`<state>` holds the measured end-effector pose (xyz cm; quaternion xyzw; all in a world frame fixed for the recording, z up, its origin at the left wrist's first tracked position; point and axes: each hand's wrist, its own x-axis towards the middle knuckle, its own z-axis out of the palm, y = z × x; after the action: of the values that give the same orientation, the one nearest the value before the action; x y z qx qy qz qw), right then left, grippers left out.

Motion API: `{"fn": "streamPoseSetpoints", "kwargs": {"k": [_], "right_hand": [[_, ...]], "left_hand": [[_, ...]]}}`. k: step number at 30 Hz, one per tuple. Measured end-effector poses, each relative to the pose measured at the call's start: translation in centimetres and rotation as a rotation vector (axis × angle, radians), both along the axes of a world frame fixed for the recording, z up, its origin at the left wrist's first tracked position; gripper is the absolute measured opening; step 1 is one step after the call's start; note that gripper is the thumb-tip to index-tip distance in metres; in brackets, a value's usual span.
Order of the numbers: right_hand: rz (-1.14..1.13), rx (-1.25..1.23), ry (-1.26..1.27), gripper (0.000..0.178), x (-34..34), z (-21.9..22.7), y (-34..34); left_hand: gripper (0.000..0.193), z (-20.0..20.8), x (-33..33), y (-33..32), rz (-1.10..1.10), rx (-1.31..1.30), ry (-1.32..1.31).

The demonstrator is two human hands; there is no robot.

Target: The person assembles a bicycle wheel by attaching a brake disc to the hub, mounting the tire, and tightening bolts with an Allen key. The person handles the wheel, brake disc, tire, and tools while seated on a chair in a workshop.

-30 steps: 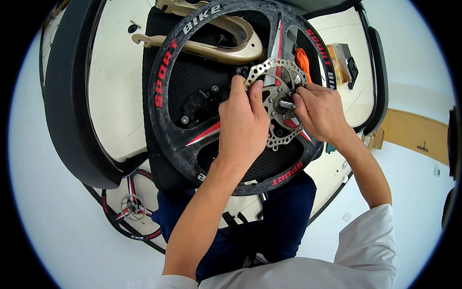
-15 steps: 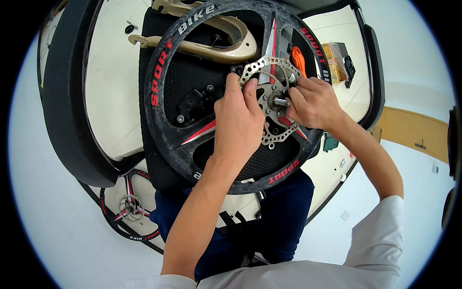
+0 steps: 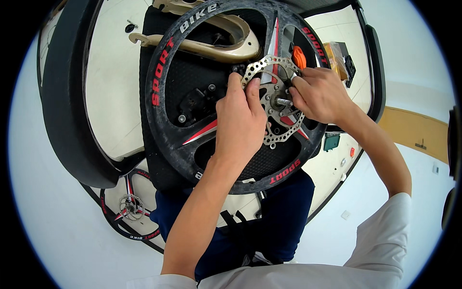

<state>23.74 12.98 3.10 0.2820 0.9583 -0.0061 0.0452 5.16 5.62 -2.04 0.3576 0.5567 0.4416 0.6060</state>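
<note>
Silvery perforated disc (image 3: pixel 262 62) over scuffed black wheel (image 3: pixel 187 161), upper centre: left hand (image 3: pixel 239 115) pinches the disc's wavy edge; right hand (image 3: pixel 323 94) is curled, grip unclear.

The wheel (image 3: pixel 175 139) is black with grey scuffs, its rim lettered in red and white, its spokes striped red and white. The disc (image 3: pixel 270 90) is silver, patterned with round holes, and the axle (image 3: pixel 285 102) silver too. The fork (image 3: pixel 236 52) is pale gold. Beneath, the seat (image 3: pixel 262 166) is black with a fine dimpled texture. The small case (image 3: pixel 331 141) is green, the floor (image 3: pixel 115 86) cream with thin tile lines, the trousers (image 3: pixel 288 212) navy, the shirt (image 3: pixel 380 236) pale grey.
</note>
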Motion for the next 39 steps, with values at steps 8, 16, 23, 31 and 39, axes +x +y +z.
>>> {"fn": "streamPoseSetpoints", "kwargs": {"k": [8,16,23,31,39], "right_hand": [[-0.133,0.015,0.106,0.024,-0.2,-1.3,-2.1],[-0.267,0.076,0.063,0.024,-1.4,-1.0,-3.6],[-0.247,0.114,0.101,0.024,-0.9,-2.0,-4.0],[0.113,0.248,0.031,0.027,0.7,-2.0,-1.0],[0.382,0.004,0.033,0.027,0.5,-0.1,3.9]], "left_hand": [[0.027,-0.6,-0.2,-0.2,0.006,0.031,0.012],[0.027,-0.7,-0.1,-0.2,0.015,0.037,0.035],[0.027,-0.4,0.0,-0.4,0.014,0.002,0.023],[0.027,-0.3,-0.1,-0.3,-0.003,-0.001,0.01],[0.024,-0.6,0.0,-0.4,0.02,-0.006,-0.017]]}}
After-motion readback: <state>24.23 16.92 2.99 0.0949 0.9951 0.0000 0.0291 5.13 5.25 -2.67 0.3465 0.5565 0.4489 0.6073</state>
